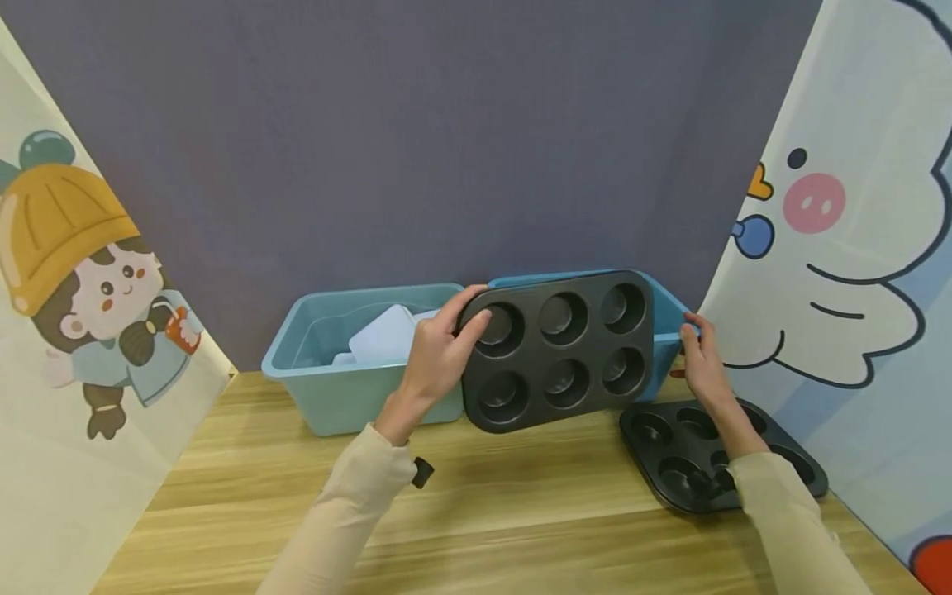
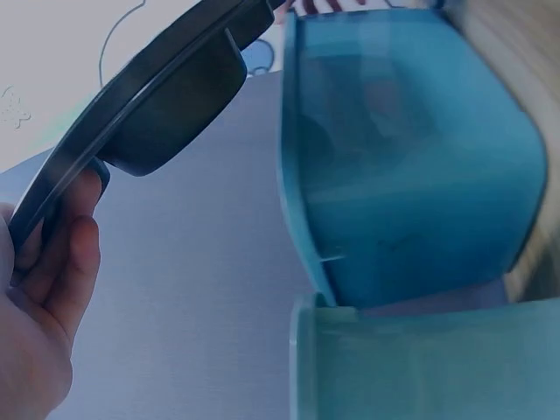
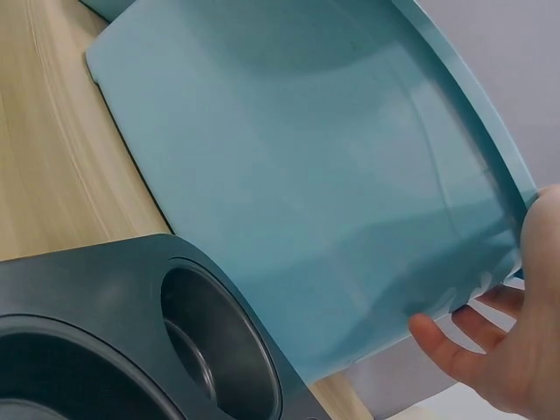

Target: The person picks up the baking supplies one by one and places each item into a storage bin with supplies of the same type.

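Two blue bins (image 1: 349, 364) behind; second muffin tray (image 1: 714, 454)

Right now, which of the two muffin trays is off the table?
The muffin tray gripped by the left hand, tilted before the right blue bin; the other tray lies flat.

Raised muffin tray (image 1: 559, 349) hides right bin (image 1: 669, 318) interior; left bin (image 1: 327, 347) contents unclear.
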The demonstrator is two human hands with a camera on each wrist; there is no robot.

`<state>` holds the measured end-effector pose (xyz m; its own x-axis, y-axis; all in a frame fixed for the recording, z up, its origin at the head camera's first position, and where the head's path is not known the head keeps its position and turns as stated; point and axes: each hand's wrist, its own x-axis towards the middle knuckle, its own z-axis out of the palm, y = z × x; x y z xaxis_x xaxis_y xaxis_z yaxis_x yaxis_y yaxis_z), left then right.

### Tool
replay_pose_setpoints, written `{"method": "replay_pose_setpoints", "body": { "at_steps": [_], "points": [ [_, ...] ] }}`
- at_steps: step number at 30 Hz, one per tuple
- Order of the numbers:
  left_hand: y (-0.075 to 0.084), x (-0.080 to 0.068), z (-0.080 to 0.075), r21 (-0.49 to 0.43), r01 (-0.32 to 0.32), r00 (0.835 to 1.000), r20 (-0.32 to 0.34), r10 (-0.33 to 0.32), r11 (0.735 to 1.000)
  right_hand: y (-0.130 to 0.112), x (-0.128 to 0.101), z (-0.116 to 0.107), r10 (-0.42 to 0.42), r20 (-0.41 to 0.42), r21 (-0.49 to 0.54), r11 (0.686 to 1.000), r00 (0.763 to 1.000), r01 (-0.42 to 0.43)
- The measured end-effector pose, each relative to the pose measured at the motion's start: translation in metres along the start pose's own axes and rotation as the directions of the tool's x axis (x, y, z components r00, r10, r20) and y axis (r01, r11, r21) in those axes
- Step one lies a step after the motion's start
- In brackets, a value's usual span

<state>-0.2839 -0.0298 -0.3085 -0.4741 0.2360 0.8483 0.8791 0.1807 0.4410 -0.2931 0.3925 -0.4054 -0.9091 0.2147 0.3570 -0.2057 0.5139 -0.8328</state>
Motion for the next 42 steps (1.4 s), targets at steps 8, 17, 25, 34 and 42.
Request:
{"method": "replay_pose_setpoints", "body": {
  "at_steps": [8, 17, 25, 34, 42],
  "points": [
    [-0.004, 0.023, 0.004, 0.011, 0.028, 0.999, -0.043, -0.027, 1.0, 0.003, 0.001, -0.002, 0.007, 0.004, 0.015, 1.0, 1.0, -0.007],
    [-0.01, 0.042, 0.009, 0.076, -0.055, 0.992, -0.107, 0.063, 0.996, 0.001, 0.004, -0.002, 0.005, 0.007, 0.01, 1.0, 1.0, -0.005],
    [-0.02, 0.06, 0.018, 0.073, -0.125, 0.983, -0.126, 0.134, 0.989, 0.001, 0.002, -0.002, -0.02, 0.011, 0.021, 1.0, 1.0, 0.02],
    [-0.023, 0.084, 0.025, 0.076, -0.103, 0.982, -0.153, 0.114, 0.992, -0.003, -0.001, -0.002, -0.008, 0.009, 0.021, 1.0, 1.0, 0.008],
    [-0.028, 0.093, 0.033, 0.08, -0.088, 0.977, -0.188, 0.102, 0.993, -0.009, -0.002, 0.001, 0.01, 0.01, 0.014, 1.0, 1.0, -0.01]
  ]
}}
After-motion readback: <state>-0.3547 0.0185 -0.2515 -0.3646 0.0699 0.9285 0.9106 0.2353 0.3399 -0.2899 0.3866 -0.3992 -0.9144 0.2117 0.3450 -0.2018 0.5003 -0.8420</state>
